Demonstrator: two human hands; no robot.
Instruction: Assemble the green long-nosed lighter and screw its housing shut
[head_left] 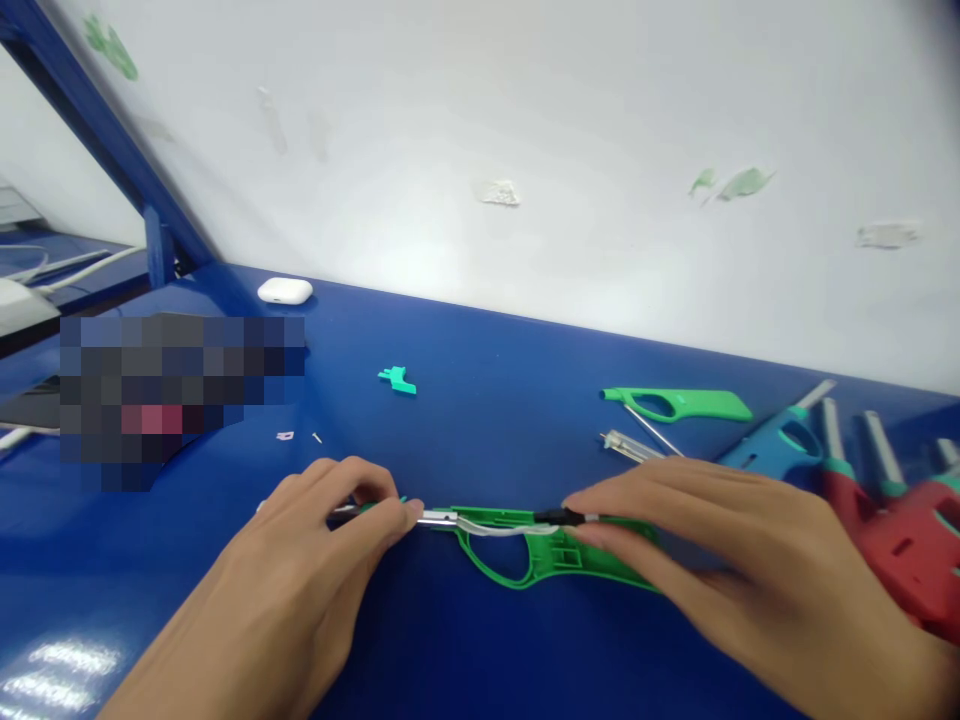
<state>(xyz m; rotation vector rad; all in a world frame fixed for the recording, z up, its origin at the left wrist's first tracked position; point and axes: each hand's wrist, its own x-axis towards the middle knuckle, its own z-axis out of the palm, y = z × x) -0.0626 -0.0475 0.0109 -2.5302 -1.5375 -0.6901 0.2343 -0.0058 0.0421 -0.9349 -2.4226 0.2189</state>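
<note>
A green plastic lighter shell lies open on the blue table, with a white wire and a black part along its top. My left hand pinches the metal nozzle tube at the shell's left end, fingers closed on it. My right hand lies over the shell's right half, fingertips pressing the black part.
A second green shell half and a thin metal rod lie behind my right hand. Blue and red long-nosed lighters are piled at the right. A small teal trigger piece and a white earbud case sit further back.
</note>
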